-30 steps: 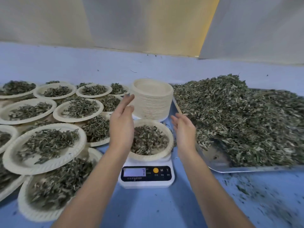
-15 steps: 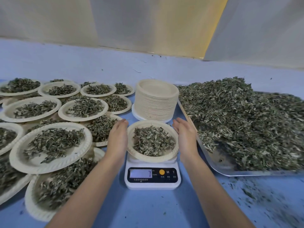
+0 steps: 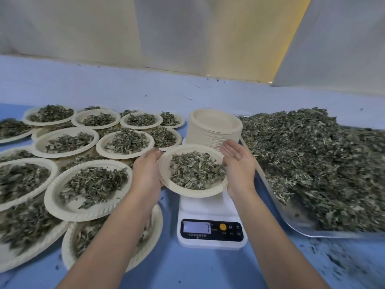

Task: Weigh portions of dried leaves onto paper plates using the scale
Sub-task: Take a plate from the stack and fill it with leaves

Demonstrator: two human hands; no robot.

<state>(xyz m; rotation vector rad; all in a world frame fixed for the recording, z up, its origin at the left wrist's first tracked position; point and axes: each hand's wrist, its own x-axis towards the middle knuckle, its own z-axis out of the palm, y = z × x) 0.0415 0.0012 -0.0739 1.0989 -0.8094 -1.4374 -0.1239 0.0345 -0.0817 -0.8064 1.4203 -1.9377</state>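
A paper plate point(image 3: 188, 190) with a portion of dried leaves point(image 3: 195, 170) hangs just above the white scale point(image 3: 210, 207), shifted a little to the left of it. My left hand point(image 3: 145, 172) grips the plate's left rim, fingers curled under it. My right hand point(image 3: 238, 163) rests against the right rim with its palm turned inward and fingers fairly straight. The scale's platform is bare and its display point(image 3: 196, 227) reads 7.
A stack of empty paper plates point(image 3: 214, 126) stands just behind the scale. A metal tray point(image 3: 302, 231) with a big heap of dried leaves point(image 3: 312, 163) fills the right side. Several filled plates point(image 3: 87, 188) overlap across the left. Leaf crumbs litter the blue table point(image 3: 187, 268).
Both hands closed in on the plate's sides, then raised it off the scale and moved it slightly left. The camera view has also shifted.
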